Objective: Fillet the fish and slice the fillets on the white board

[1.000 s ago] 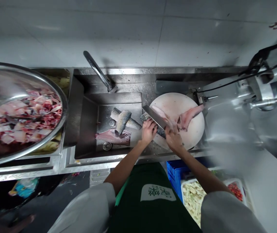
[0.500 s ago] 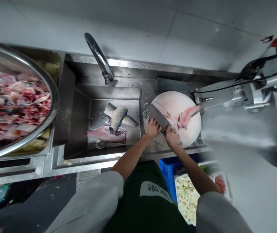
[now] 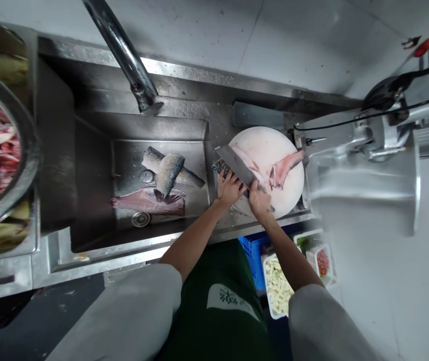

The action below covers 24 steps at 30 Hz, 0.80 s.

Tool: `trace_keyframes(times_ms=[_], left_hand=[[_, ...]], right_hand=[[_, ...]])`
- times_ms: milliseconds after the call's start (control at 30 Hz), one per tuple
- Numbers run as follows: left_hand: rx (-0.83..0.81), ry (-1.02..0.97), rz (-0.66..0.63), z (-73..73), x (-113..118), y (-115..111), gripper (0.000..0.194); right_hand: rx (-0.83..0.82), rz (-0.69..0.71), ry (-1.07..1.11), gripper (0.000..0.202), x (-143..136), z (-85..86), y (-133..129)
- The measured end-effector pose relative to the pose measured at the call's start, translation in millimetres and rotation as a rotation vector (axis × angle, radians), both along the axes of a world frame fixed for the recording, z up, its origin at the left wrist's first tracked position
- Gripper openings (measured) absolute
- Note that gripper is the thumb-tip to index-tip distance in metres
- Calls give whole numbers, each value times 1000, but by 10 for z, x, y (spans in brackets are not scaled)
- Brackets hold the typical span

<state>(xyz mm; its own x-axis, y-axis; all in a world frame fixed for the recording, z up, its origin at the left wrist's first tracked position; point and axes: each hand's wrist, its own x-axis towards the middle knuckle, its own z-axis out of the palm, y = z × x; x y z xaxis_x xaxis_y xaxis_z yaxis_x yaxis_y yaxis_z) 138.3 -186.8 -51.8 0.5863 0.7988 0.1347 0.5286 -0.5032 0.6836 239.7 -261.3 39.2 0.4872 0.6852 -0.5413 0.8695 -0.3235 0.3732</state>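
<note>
On the round white cutting board, my right hand is closed around a cleaver, its wide blade slanting up to the left. My left hand presses a dark-scaled piece of fish at the board's left edge, fingers bent beside the blade. Part of that fish is hidden under the blade and hand. To the right of the cleaver lies a pink strip of fish with a raw red end.
In the steel sink lie scaly fish pieces and a pink fish half near a drain strainer. A faucet rises behind. At left stands a bowl of cut fish; a large steel machine is at right.
The view has shifted, so the sink, bowl and board sit further left and the sink looks nearer. Both hands keep nearly the same place on the cleaver and fish.
</note>
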Motion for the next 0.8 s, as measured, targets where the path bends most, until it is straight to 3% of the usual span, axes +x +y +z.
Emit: trace_keyframes(times_ms=[133,300,467,633,800], left_hand=[[-26,-35,-6,9,11,4,22],[-29,-60,7,-1,14,11,23],[-32,-65,-9,28,10,26,22],[-22,-89,0,46,-3,49,23],[-37,-90,-13,79,-15,68,23]], right_hand=[[3,-108,-22,54,24,25,-117],[97,-88,-22,50,21,-57,34],[36,-204,-47,48,-9,-41,-44],[127,-138,-26,45,-36,-29,186],[20,-243,-42,46,12,31,4]])
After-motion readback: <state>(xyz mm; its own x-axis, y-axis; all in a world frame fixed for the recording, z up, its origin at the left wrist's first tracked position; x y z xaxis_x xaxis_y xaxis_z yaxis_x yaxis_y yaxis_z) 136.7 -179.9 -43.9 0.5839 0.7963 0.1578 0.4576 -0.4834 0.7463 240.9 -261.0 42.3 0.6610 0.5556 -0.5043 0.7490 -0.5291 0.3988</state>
